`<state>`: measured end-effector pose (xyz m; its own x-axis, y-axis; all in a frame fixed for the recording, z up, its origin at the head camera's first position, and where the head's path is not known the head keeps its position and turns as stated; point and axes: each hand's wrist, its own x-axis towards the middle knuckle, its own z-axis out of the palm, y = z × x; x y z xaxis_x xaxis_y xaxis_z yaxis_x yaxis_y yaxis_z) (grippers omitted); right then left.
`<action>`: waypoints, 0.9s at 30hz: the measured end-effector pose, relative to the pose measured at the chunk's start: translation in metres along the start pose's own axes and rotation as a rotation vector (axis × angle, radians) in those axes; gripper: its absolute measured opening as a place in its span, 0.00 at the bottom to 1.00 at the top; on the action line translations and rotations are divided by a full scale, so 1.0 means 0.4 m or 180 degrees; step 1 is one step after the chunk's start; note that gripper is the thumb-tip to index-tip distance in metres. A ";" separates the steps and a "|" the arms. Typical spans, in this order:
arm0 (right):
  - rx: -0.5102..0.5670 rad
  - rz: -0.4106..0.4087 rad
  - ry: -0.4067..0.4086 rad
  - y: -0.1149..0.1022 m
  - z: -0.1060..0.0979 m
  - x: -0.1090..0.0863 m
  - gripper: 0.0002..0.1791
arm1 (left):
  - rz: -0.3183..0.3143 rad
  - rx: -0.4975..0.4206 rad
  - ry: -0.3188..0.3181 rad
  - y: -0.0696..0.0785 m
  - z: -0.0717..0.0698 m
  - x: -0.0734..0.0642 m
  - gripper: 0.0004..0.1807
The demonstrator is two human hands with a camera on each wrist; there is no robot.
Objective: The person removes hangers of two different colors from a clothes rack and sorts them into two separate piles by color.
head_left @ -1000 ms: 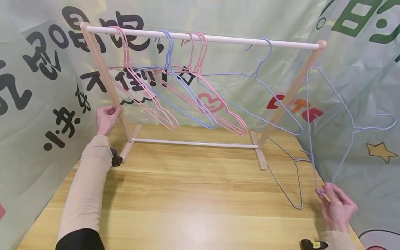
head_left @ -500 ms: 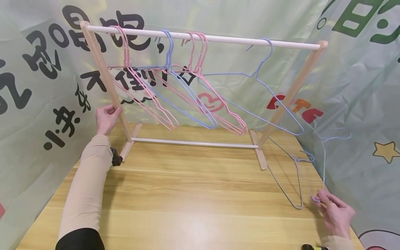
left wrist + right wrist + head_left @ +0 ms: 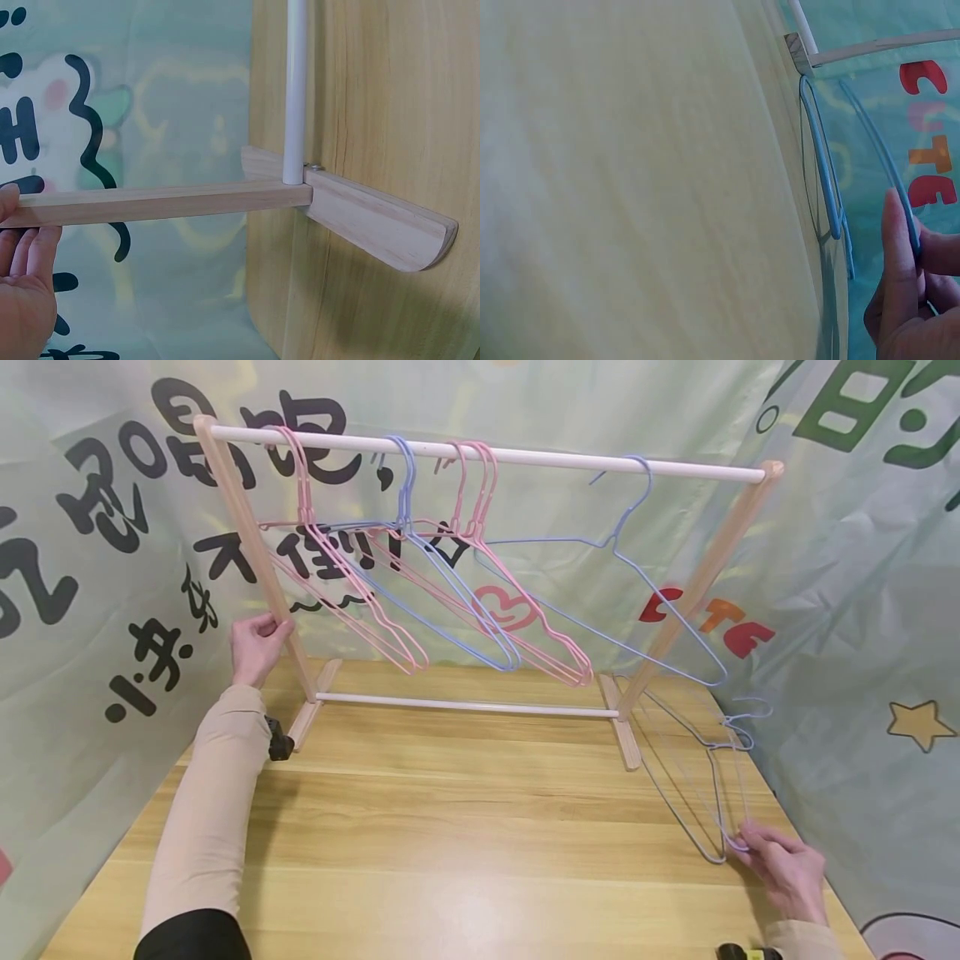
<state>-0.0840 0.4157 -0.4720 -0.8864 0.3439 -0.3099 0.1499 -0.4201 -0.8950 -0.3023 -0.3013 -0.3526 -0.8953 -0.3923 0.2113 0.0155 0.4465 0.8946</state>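
On the left, my left hand (image 3: 257,647) grips the wooden post (image 3: 255,556) of a small clothes rack between thumb and fingers. My right hand (image 3: 783,872) pinches a blue wire hanger (image 3: 885,154) by one corner, low at the table's right side. That hanger's hook (image 3: 753,710) points away to the right, and its thin wires blur in the head view. Below it, a second blue-grey hanger (image 3: 678,821) lies on the table beside the rack's right foot; the two overlap in the head view.
Pink hangers (image 3: 303,485) and blue hangers (image 3: 407,485) hang from the white top rod (image 3: 540,457), with a lone blue hanger (image 3: 667,600) farther right. A lower white rod (image 3: 465,703) joins the rack's feet. Printed fabric surrounds the wooden table (image 3: 420,827).
My right hand has moved left, bringing its hanger down from an upright position beside the rack to low over the hanger on the table. My left hand stays on the post.
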 end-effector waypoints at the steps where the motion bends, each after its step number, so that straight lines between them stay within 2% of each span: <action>1: -0.0022 0.0031 -0.0020 0.001 -0.002 0.000 0.23 | 0.0003 -0.0031 0.0003 -0.001 0.000 0.000 0.23; 6: -0.0032 0.0119 -0.0144 0.006 -0.007 0.001 0.23 | 0.0006 -0.0174 0.0004 -0.003 0.002 0.002 0.22; 10: -0.0219 0.0194 -0.0140 0.004 -0.005 -0.002 0.23 | -0.0003 -0.0120 0.0011 -0.004 0.002 0.003 0.22; 12: -0.0450 0.0203 -0.0085 0.002 -0.003 -0.005 0.23 | -0.0005 -0.0079 0.0008 -0.003 0.002 0.003 0.22; 14: -0.1034 0.0140 0.0042 -0.005 -0.001 -0.005 0.23 | -0.0005 -0.0053 0.0002 -0.003 0.004 0.004 0.22; 16: -0.1800 -0.0024 0.0242 -0.014 0.001 -0.004 0.20 | -0.0010 -0.0051 -0.0002 -0.002 0.004 0.004 0.22; 18: -0.2648 -0.0256 0.0467 -0.030 0.009 -0.001 0.12 | -0.0016 -0.0048 -0.0008 -0.001 0.005 0.005 0.22; 19: -0.3008 -0.0432 0.0531 -0.042 0.017 0.001 0.06 | -0.0019 -0.0051 -0.0009 -0.001 0.004 0.005 0.22; 20: -0.3226 -0.0627 0.0551 -0.054 0.027 0.003 0.03 | -0.0019 -0.0055 -0.0004 0.000 0.003 0.004 0.22; 23: -0.3386 -0.1214 0.0249 -0.105 0.072 0.011 0.17 | -0.0011 -0.0064 -0.0002 0.001 0.001 0.004 0.23; 25: -0.3279 -0.1554 -0.0094 -0.151 0.113 0.015 0.17 | -0.0006 -0.0074 0.0004 0.000 0.001 0.003 0.23; 27: -0.3079 -0.1755 -0.0422 -0.206 0.160 0.015 0.15 | -0.0012 -0.0072 0.0006 -0.001 0.001 0.002 0.23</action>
<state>-0.1297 0.3987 -0.3795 -0.9676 0.1652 0.1907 -0.0513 0.6111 -0.7899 -0.3032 -0.3013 -0.3531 -0.8944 -0.3956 0.2087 0.0222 0.4268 0.9041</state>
